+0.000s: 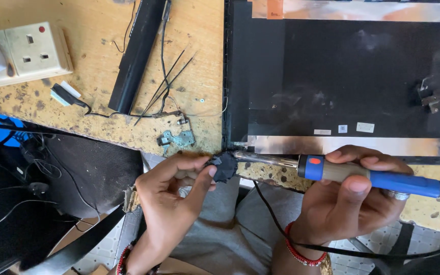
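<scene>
While I look down: I see my two hands at the near edge of the table.
Right hand [350, 196]: wrapped tight around one soldering iron [362, 173] with a blue handle, held flat, metal tip pointing left.
Left hand [171, 191]: fingers pinching one small black piece [224, 167] at the corner of the big lid.
Where they meet: the iron's tip reaches the black piece, right between my hands.
Black lid [342, 76]: one, lying flat, just above my right hand.
Metal hinge [177, 138]: one, above my left hand.
Black bar [137, 53]: one, farther up.
Wall socket [24, 53]: one, far left on the wooden table [98, 30].
</scene>
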